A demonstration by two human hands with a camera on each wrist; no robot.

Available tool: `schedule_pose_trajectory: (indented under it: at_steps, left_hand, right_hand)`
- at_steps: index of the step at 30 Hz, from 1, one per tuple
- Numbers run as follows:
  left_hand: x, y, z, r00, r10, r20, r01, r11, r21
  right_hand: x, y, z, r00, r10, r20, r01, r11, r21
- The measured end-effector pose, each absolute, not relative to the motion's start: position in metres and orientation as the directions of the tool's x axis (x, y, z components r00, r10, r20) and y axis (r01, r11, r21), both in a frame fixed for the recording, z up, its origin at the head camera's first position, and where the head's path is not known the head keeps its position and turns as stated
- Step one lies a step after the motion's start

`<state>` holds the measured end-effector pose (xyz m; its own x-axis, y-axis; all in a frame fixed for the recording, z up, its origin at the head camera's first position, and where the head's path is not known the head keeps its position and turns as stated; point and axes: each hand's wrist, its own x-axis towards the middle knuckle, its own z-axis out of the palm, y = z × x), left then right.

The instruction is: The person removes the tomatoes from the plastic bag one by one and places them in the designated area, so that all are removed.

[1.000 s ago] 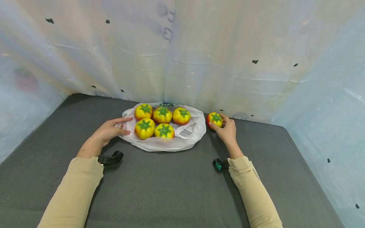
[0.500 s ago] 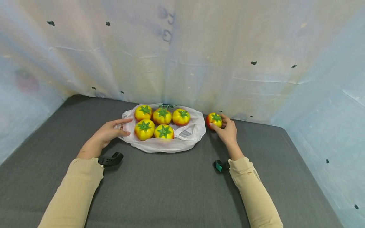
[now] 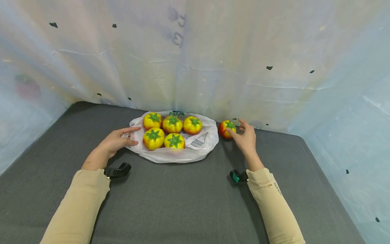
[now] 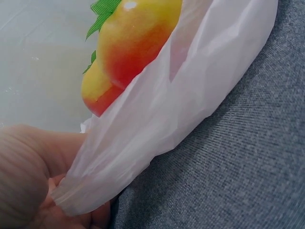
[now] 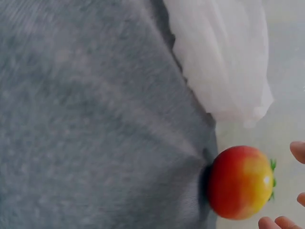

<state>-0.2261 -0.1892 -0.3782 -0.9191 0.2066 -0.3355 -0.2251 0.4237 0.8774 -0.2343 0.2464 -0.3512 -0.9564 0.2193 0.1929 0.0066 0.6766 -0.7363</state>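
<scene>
Yellow-and-red tomatoes [image 3: 172, 124]: six in total, five inside the one white plastic bag [image 3: 170, 156] and one lone tomato [image 3: 224, 130] outside it; grey table [image 3: 176, 196], one. One left hand [image 3: 116, 140] plus one right hand [image 3: 247, 138] makes two. Also counted: two beige sleeves [image 3: 76, 206], two black wrist straps [image 3: 118, 170].

Tomatoes [image 3: 192, 126] yellow grading to red, leaf caps [image 3: 174, 140] green, plastic bag [image 3: 179, 157] white with green print [image 3: 178, 113], desk [image 3: 176, 203] flecked grey, sleeves [image 3: 79, 203] plain beige, wrist straps [image 3: 114, 172] black.
</scene>
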Motion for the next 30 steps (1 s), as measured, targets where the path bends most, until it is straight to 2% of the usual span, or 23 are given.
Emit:
schedule_pose_trajectory:
  at_steps: [12, 30]
  left_hand:
    - [-0.225, -0.191, -0.379, -0.919, 0.194, -0.343, -0.240, 0.416, 0.877]
    - [-0.226, -0.188, -0.380, -0.923, 0.181, -0.339, -0.241, 0.416, 0.877]
  right_hand:
    - [-0.232, 0.227, -0.337, -0.948, 0.176, 0.264, -0.098, 0.629, -0.771]
    - [-0.240, 0.192, -0.334, -0.959, 0.074, 0.273, -0.173, 0.611, -0.773]
